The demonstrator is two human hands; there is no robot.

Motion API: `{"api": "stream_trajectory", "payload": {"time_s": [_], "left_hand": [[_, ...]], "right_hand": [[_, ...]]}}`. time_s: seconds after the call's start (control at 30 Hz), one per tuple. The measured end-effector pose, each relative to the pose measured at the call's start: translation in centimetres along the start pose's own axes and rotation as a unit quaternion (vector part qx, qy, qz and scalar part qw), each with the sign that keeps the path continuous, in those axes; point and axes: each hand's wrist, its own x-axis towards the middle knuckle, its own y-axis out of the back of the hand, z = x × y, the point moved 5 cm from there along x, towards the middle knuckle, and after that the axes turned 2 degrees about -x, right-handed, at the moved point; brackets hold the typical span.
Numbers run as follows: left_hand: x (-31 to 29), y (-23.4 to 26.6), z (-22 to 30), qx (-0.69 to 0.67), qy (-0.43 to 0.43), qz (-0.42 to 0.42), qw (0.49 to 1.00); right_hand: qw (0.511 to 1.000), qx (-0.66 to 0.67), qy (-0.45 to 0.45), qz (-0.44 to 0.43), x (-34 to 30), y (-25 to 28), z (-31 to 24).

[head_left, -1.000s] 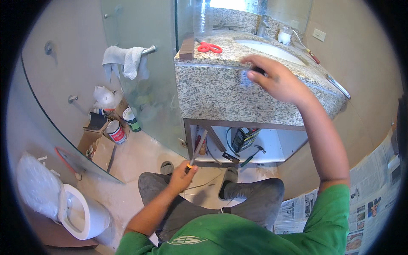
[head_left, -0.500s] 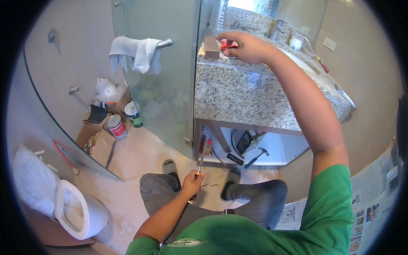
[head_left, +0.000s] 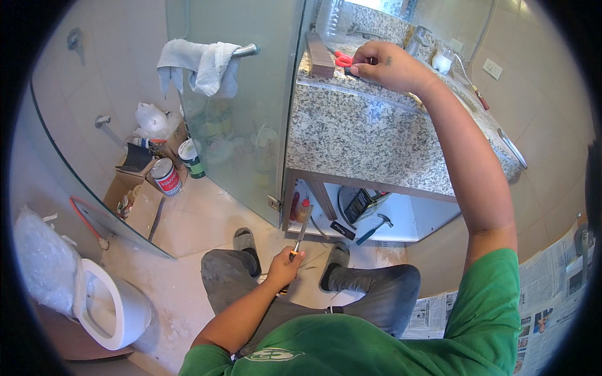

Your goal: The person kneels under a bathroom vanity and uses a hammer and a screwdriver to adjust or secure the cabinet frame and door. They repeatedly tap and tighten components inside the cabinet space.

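My left hand (head_left: pixel 284 268), low between my knees, is closed round the black-and-yellow handle of a tool with a long, narrow metal blade (head_left: pixel 302 235). The blade points up toward the open cabinet; its exact kind is unclear. Over the granite countertop (head_left: pixel 364 131) my right hand (head_left: pixel 392 67) has its fingers pinched together. A small dark thing (head_left: pixel 351 73) shows at its fingertips, too small to name. Beside the fingers lies a red-handled tool (head_left: pixel 343 59), perhaps scissors. Left of that, a brown wooden block (head_left: pixel 320 56) rests on the counter.
A hammer (head_left: pixel 375 229) and a red-capped bottle (head_left: pixel 303 211) are in the open cabinet (head_left: pixel 426 216). A glass door (head_left: pixel 241 131) with a towel (head_left: pixel 200 66) stands left. Paint cans (head_left: pixel 166 177), a cardboard box (head_left: pixel 141 213) and a toilet (head_left: pixel 116 307) lie farther left. Newspaper (head_left: pixel 549 301) covers the right side.
My right hand has drawn back to the right, away from the wooden block and the red-handled tool, its fingers closer together. My left hand keeps hold of the bladed tool.
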Motion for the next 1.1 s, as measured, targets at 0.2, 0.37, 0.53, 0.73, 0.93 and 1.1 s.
{"api": "stream_trajectory", "payload": {"time_s": [0.2,0.37,0.53,0.73,0.93,1.1], "left_hand": [[0.1,-0.2,0.3,-0.007,0.008,-0.002,1.000],[0.0,0.2,-0.3,-0.020,0.015,0.005,1.000],[0.3,0.0,-0.3,0.016,-0.008,0.014,1.000],[0.3,0.2,-1.2,0.021,-0.017,0.026,0.999],[1.0,-0.1,-2.5,0.010,-0.037,0.008,0.999],[1.0,-0.1,0.2,0.048,-0.006,0.020,0.999]], "right_hand": [[0.996,0.072,0.054,0.014,0.1,0.0,-0.7],[0.987,-0.011,0.151,0.058,-0.4,-0.2,-4.3],[0.991,-0.042,0.117,0.047,0.2,-0.6,-5.4],[0.993,-0.014,0.101,0.054,1.0,-1.4,-5.5],[0.993,-0.016,0.095,0.074,1.9,-1.9,-5.0],[0.951,-0.107,0.148,0.248,1.0,-0.3,-5.0]]}}
